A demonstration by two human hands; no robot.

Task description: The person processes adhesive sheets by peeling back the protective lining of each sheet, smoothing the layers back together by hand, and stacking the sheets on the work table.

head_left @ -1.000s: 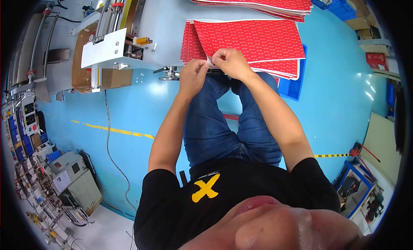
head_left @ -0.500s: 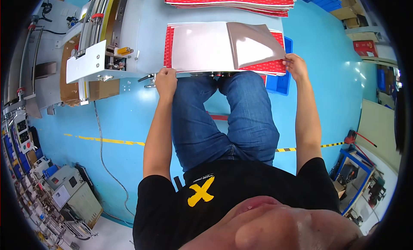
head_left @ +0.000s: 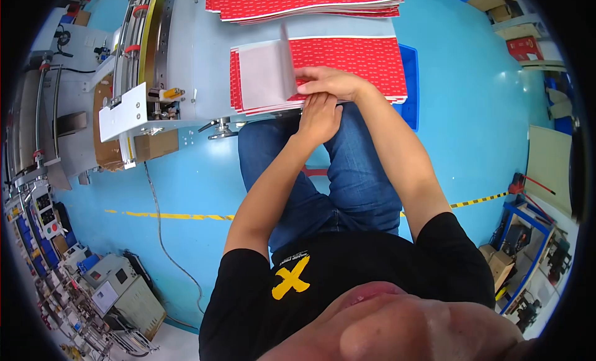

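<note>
A pale greyish sheet (head_left: pixel 261 75) covers the left end of a stack of red printed sheets (head_left: pixel 354 56). The pale sheet's right part rises in a curl, blurred at the top. My right hand (head_left: pixel 335 82) reaches across the red surface with fingers stretched out, its fingertips against or very near the curl. Just in front of it, my left hand (head_left: pixel 321 117) lies at the stack's front edge, fingers extended and resting on the edge.
Another red printed stack (head_left: pixel 304 4) lies farther back on the grey table (head_left: pixel 205 69). A metal machine with rails (head_left: pixel 133 56) stands at the left. A blue bin (head_left: pixel 408 87) is beyond the table's right side.
My right hand has swept left from the right corner, and the pale sheet has come back with it, baring the red surface. My left hand has moved right along the front edge.
</note>
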